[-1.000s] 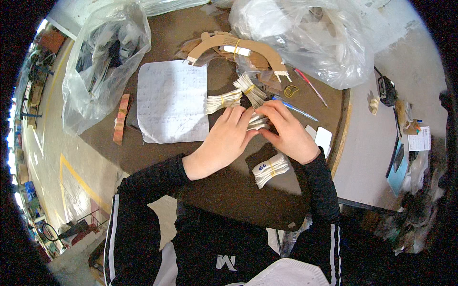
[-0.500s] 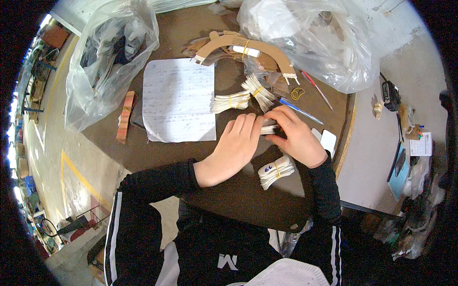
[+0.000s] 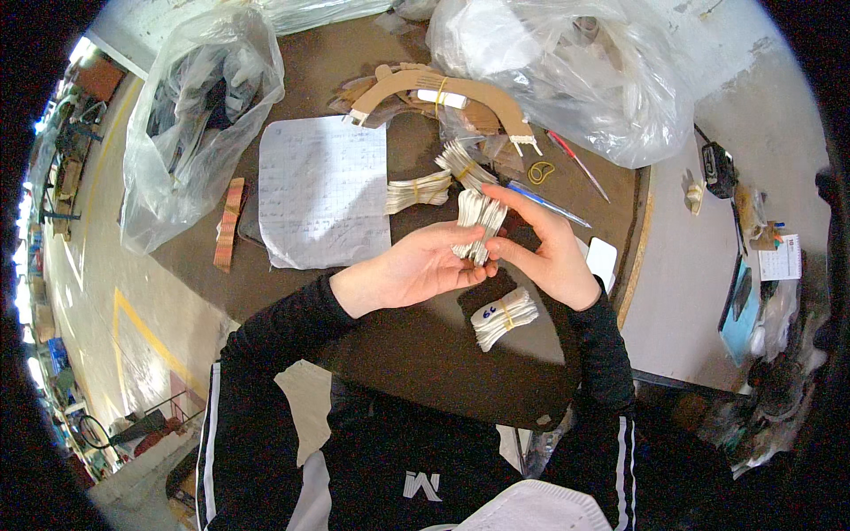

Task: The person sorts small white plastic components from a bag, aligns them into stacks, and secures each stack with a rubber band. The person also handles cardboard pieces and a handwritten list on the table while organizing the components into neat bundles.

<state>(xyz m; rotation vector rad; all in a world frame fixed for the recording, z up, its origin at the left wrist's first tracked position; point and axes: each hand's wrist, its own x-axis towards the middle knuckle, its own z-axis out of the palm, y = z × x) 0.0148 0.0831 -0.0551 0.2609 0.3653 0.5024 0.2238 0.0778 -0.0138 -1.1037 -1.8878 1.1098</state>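
Note:
Both hands hold one fanned stack of thin white strips (image 3: 478,221) above the brown table (image 3: 416,345). My left hand (image 3: 421,265) cups the stack from below, palm up. From the right, my right hand (image 3: 549,248) pinches the same stack with its fingers. A banded bundle of white strips (image 3: 505,317) lies on the table just below my right hand. Two more banded bundles (image 3: 418,190) (image 3: 462,164) lie beyond the hands, beside a handwritten sheet of paper (image 3: 323,190).
Curved cardboard pieces (image 3: 443,88) lie at the table's far side. Clear plastic bags stand at the far left (image 3: 190,115) and far right (image 3: 567,71). A blue pen (image 3: 549,203), a red pen (image 3: 575,164), a rubber band (image 3: 540,171), a white card (image 3: 602,261) and a wooden block (image 3: 228,223) lie around.
The hands have lifted the stack of strips off the table; my left hand turned palm up under it and the strips now fan out upward.

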